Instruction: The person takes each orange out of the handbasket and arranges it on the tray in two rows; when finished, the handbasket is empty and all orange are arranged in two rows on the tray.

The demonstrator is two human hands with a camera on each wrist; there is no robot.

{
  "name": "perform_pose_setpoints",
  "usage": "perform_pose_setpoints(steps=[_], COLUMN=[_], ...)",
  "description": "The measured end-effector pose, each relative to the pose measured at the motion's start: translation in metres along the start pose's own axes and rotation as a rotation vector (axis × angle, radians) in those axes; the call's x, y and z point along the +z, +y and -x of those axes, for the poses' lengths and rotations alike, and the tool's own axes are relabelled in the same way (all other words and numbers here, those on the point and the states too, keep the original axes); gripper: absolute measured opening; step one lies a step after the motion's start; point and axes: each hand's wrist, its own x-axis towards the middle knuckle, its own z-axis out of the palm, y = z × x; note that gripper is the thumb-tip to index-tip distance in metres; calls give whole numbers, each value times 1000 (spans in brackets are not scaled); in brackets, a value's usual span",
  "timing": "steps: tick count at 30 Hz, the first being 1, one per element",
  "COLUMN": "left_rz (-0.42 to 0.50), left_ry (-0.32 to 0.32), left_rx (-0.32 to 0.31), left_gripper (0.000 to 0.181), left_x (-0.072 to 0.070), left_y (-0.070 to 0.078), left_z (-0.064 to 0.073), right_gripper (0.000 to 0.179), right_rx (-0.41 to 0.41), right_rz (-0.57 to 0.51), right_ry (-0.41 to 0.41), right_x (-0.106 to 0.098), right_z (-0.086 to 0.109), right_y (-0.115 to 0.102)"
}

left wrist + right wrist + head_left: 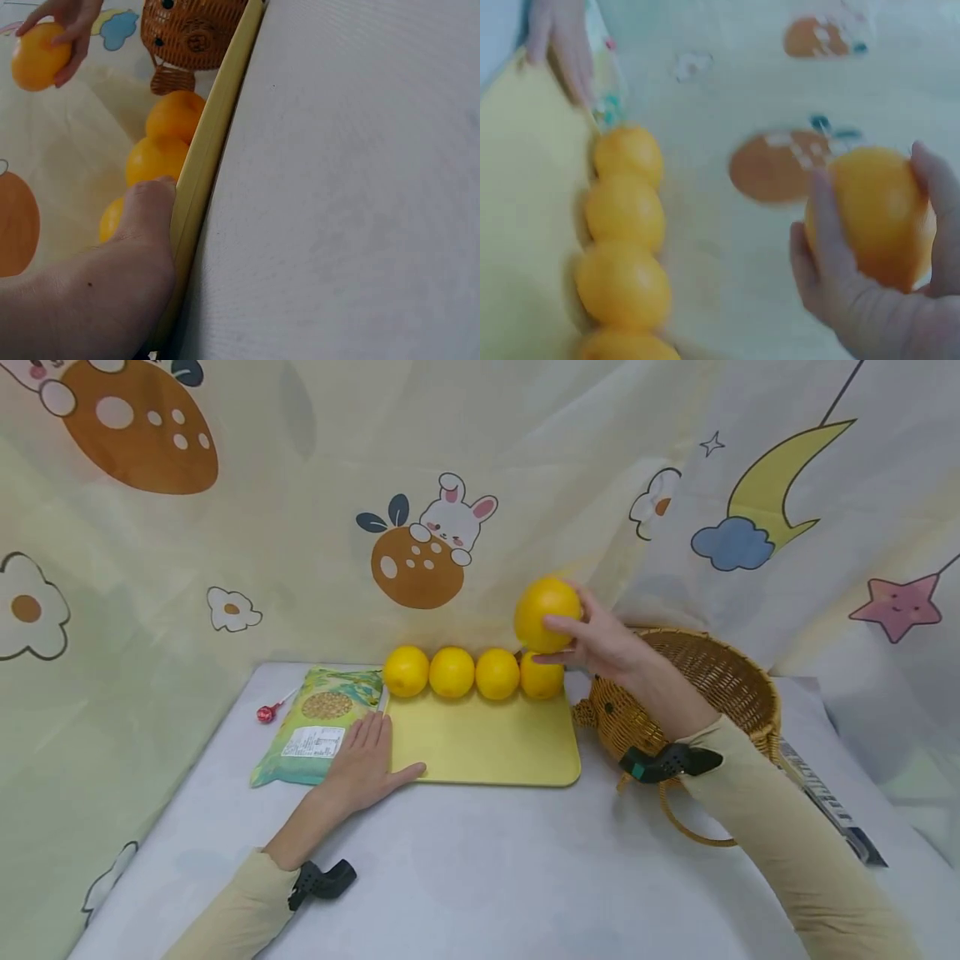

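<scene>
My right hand (603, 639) holds an orange (546, 614) up in the air, fingers and thumb curled round its sides. Below it, several more oranges (452, 672) form a row along the far edge of a yellow cutting board (480, 739). The rightmost one (543, 683) is partly covered by my right fingers in the head view. My left hand (365, 764) lies flat with straight fingers at the board's left edge, thumb over its near left corner. Beside those fingers lies a green bag of grain or beans (315, 727), overlapped by the hand.
Right of the board stands a brown wicker basket (705, 668) with an animal face, partly behind my right forearm. A red lollipop (267, 713) lies left of the bag. Some dark and white printed strip (832, 802) is by the basket. Patterned cloth (315, 527) hangs behind the table.
</scene>
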Motion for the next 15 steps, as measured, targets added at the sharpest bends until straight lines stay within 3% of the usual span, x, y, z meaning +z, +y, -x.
perform_pose_setpoints(steps=[7, 15], left_rz=[-8, -30], left_ry=[9, -9], left_rx=[11, -14], left_gripper=[109, 109], left_x=[-2, -3], left_y=[4, 2], left_z=[-2, 2], right_gripper=[68, 67], right_rx=[103, 137], right_rz=[214, 240], right_ry=[-16, -63], right_x=[44, 78], right_z=[-13, -33], right_y=[36, 71])
